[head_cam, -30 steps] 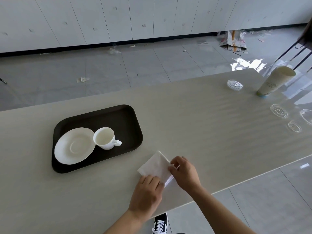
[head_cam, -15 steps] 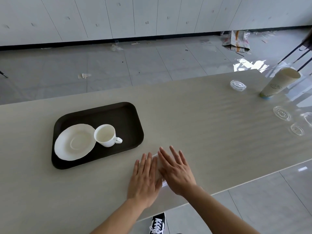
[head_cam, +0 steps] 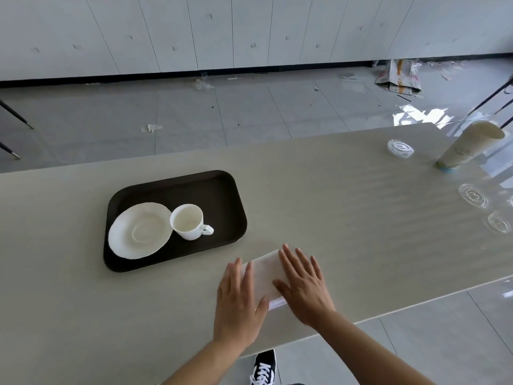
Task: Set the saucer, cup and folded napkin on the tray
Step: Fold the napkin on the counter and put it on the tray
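- Napkin point(head_cam: 265, 273), white and folded, seen flat on the worktop point(head_cam: 347, 218), just near-right of the tray point(head_cam: 227, 190); not on it.
- Left hand point(head_cam: 240, 298) laid palm-down on the napkin's left part, fingers extended and flat, nothing gripped.
- Right hand point(head_cam: 304, 282) laid flat on the right part, fingers spread, nothing gripped.
- Saucer point(head_cam: 140, 230) noted on the tray's left; cup point(head_cam: 188, 222) upright, touching its right rim, handle to the right.
- Paper cup stack point(head_cam: 469, 147) noted tilted at far right.
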